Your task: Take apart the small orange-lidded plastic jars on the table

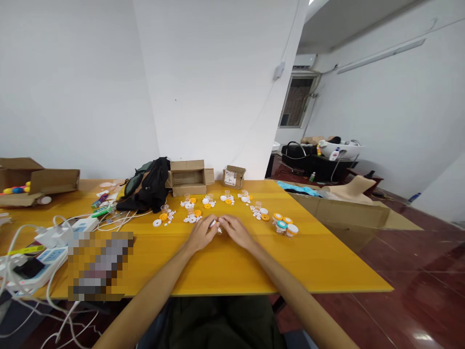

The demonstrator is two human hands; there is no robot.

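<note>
My left hand (202, 235) and my right hand (237, 232) meet over the middle of the yellow table. Both are closed around a small white part (219, 230) at the fingertips; its exact kind is too small to make out. Just beyond them lie groups of loose pieces: clear plastic cups (189, 207), orange rings (197, 213), and small white gear-like pieces (192, 219). To the right of my right hand stands a cluster of clear jars with orange, teal and white lids (282, 225). Between hands and jars sits another group with an orange ring (265, 217).
At the back are an open cardboard box (188, 186), a smaller box (233, 178) and a black bag (150, 186). Power strips (51, 261) with tangled white cables and a blurred-out device (103, 264) occupy the left. The table's right edge borders a large carton (334, 211).
</note>
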